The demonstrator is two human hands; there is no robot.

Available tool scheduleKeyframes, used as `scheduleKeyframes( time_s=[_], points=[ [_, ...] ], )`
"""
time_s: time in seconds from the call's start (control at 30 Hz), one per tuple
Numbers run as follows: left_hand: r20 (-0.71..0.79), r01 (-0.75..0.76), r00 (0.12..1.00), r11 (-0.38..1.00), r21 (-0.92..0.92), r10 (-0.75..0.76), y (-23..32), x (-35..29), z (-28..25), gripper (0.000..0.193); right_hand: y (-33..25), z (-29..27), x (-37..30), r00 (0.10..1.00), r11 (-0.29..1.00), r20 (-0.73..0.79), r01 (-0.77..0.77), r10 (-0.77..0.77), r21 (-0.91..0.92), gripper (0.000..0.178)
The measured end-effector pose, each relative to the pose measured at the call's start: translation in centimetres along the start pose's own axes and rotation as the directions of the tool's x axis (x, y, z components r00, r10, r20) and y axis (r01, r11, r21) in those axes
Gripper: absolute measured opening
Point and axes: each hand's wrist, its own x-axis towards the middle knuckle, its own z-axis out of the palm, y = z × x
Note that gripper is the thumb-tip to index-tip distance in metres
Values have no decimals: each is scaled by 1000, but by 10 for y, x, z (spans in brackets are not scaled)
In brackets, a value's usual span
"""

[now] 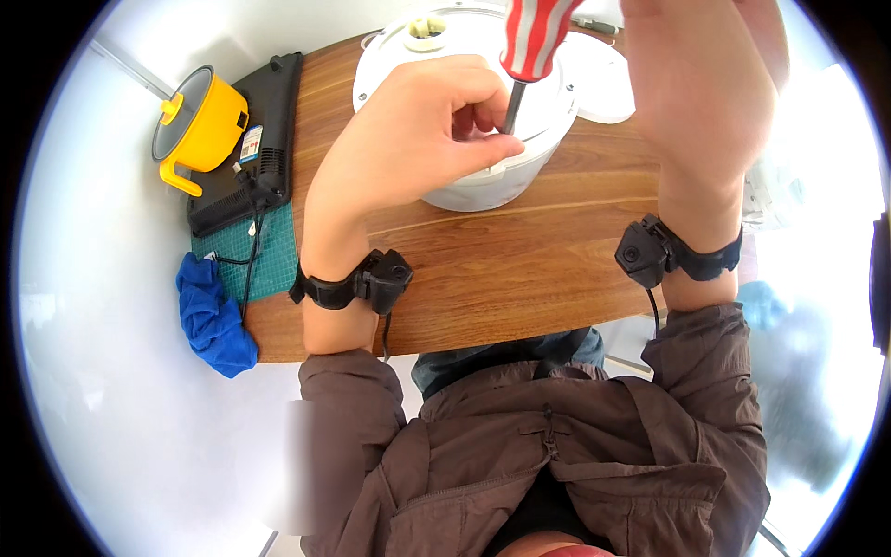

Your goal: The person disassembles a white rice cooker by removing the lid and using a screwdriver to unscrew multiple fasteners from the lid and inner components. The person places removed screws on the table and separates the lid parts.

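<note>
A screwdriver [532, 48] with a red and white striped handle stands nearly upright, its metal shaft pointing down at the rim of a round white appliance [497, 188]. My left hand [422, 125] rests over the near left side of that appliance. Its thumb and curled fingers close around the lower end of the shaft, and the tip itself is hidden there. At the upper right, my right hand [710, 88] is raised beside the screwdriver handle. The top edge of the picture cuts off its fingers and the handle's upper end, so their grip does not show.
A yellow pot with a lid [209, 121] sits on a black flat device [264, 167] at the left. Below lie a green cutting mat [269, 265] and a blue cloth [212, 316]. A white round piece [608, 84] lies right of the appliance on the wooden table [520, 269].
</note>
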Motion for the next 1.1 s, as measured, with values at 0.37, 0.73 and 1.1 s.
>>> scheduleKeyframes(
  time_s=[0.37,0.73,1.1],
  points=[
    [-15,-110,993,954,279,119,0,-1,4,27,-4,4,2,998,998,49,-32,34,-46,56],
    [11,-143,987,862,486,157,2,-2,10,32,-7,-8,-10,990,987,108,-70,86,-142,53],
    [-3,-124,991,914,386,135,7,-9,2,16,-2,-16,-15,995,997,61,-82,83,-15,47]
  ],
)
